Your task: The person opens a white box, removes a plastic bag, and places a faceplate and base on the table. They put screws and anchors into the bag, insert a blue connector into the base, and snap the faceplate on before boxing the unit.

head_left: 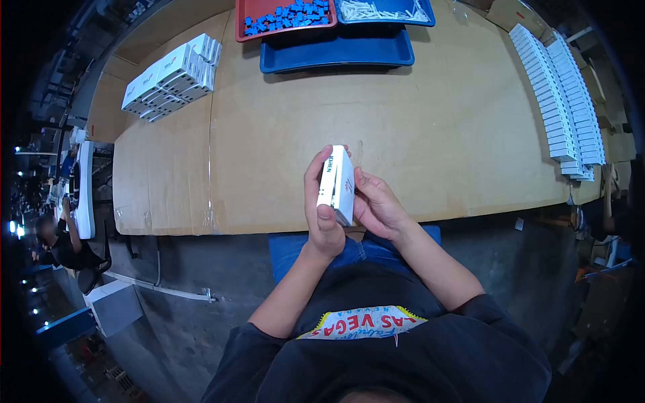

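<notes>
My left hand (321,201) is closed around a white box (345,188), fingers curled over its far end and thumb set against the near end. I have it raised in front of my shirt (376,349), above the near edge of the cardboard-covered table (282,161). Its long axis runs away from me, leaning slightly left at the far end; the narrow lettered side turns up and to the left, the broad printed face to the right.

My right hand (377,205) is partly open at that right side, thumb up near the broad face. Its fingertips go behind the box, so I can't fairly say whether they grip it or merely rest there. My left fingers cover the start of the side lettering, leaving "DREN" readable. The print on the broad face is too foreshortened to read, and the underside is hidden.
</notes>
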### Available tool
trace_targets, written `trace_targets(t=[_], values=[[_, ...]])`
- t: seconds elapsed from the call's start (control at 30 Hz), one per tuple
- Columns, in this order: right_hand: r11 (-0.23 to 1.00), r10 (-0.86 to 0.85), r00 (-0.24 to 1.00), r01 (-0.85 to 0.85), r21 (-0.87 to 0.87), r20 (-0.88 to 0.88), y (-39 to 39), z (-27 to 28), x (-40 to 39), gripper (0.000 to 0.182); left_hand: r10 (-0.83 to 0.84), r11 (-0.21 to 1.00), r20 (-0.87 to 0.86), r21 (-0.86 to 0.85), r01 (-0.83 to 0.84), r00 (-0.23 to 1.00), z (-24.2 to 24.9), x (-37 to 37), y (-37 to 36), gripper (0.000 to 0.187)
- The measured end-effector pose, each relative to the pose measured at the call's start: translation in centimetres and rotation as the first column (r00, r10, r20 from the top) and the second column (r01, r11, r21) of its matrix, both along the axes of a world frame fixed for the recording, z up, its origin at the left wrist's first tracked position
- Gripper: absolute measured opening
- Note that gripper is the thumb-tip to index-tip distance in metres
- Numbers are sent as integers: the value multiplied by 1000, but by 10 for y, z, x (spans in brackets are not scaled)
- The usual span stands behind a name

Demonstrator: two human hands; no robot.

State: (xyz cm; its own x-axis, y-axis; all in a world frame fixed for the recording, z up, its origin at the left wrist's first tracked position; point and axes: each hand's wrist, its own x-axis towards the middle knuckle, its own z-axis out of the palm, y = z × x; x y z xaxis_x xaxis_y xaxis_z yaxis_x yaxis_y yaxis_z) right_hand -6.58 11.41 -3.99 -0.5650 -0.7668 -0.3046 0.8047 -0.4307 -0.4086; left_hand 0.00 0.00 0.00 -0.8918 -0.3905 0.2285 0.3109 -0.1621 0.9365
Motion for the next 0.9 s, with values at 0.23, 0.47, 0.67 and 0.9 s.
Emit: trace_targets(t=[0.23, 0.47, 0.67, 0.9], values=[[922, -21, 975, 104, 374, -219, 8, 54, 5, 47, 88, 984, 47, -162, -79, 995, -5, -1, 4, 104], [917, -41, 860, 235, 322, -509, -6, 59, 27, 57, 201, 877, -20, -442, -189, 979, -20, -4, -4, 110], [921, -45, 849, 239, 306, -526, -7, 59, 35, 55, 248, 884, -30, -402, -238, 968, -29, -4, -3, 102], [894, 8, 765, 283, 348, -644, -5, 52, 41, 53, 281, 889, -144, -335, -313, 949, -34, -5, 0, 87]])
